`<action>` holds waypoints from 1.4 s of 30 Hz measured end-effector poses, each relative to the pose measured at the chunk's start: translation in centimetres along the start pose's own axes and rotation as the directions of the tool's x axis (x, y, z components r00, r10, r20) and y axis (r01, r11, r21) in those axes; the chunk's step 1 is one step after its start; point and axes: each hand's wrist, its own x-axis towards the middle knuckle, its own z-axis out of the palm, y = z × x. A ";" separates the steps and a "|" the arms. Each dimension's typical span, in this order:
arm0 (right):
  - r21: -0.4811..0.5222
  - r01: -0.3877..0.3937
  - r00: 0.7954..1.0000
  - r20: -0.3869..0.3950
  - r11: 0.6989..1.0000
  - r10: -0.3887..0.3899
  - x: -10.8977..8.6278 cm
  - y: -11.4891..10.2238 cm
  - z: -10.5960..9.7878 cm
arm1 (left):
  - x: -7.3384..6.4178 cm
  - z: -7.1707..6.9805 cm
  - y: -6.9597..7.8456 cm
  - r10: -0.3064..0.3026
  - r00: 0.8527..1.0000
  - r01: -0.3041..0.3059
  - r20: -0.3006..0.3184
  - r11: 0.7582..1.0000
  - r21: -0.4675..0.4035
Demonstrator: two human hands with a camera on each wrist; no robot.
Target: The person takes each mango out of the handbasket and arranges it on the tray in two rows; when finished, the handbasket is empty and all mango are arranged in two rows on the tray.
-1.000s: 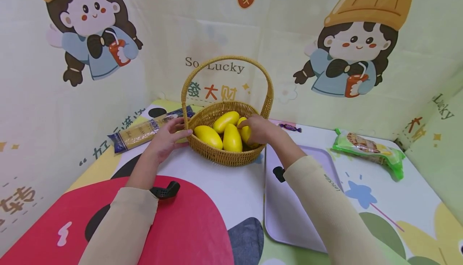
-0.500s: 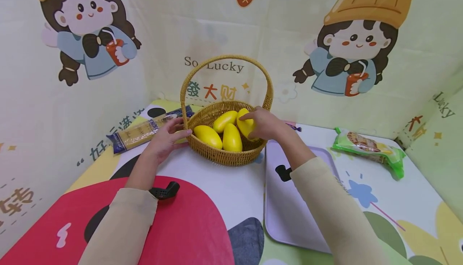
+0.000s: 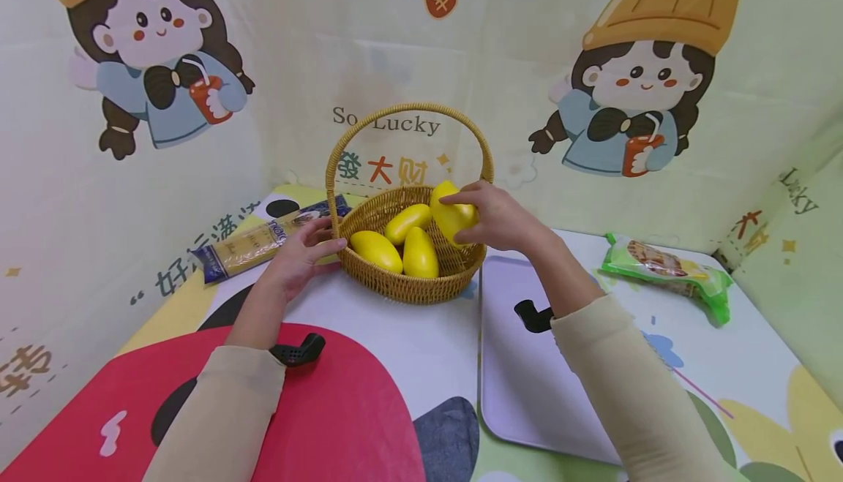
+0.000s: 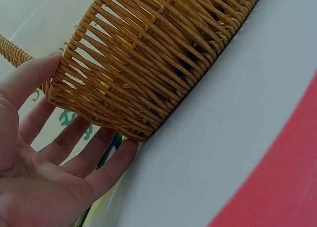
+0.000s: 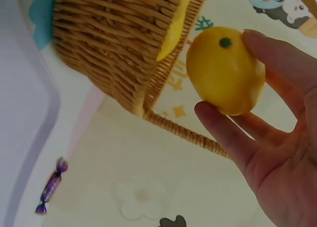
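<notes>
Now, mid-frame, the right hand (image 3: 498, 216) pinched a mango (image 3: 448, 213) over the wicker basket (image 3: 410, 291); the left hand (image 3: 298, 257), fingers spread, touched its left end, presumably for steadiness.

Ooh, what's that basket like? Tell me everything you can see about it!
The basket is golden brown and looks woven from wicker, with small gaps between its strands. One tall handle arches over the top, wrapped round and round. It stands upright on the table, with three smooth yellow fruits inside. The person's left hand touches its left end, thumb at the rim. Another yellow fruit is in the right hand, held up near the other end.
</notes>
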 end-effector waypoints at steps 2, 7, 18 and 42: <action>0.010 -0.001 1.000 -0.015 1.000 0.001 -0.5 0.1 -0.3 | 0.0 0.0 0.0 -0.001 1.000 0.001 -0.001 1.000 0.000; 0.022 0.006 0.999 -0.039 1.000 -0.005 -1.7 0.5 -1.0 | 0.0 0.0 -0.1 -0.006 1.000 0.006 -0.003 1.000 -0.004; 0.066 -0.006 0.997 -0.076 0.998 0.011 -4.4 1.6 -1.4 | 0.1 0.0 -0.2 -0.014 1.000 0.014 0.001 1.000 -0.010; 0.138 -0.226 0.967 -0.088 0.964 0.239 -9.4 5.8 0.5 | 0.0 0.0 -0.1 -0.036 0.999 0.036 -0.015 0.999 -0.017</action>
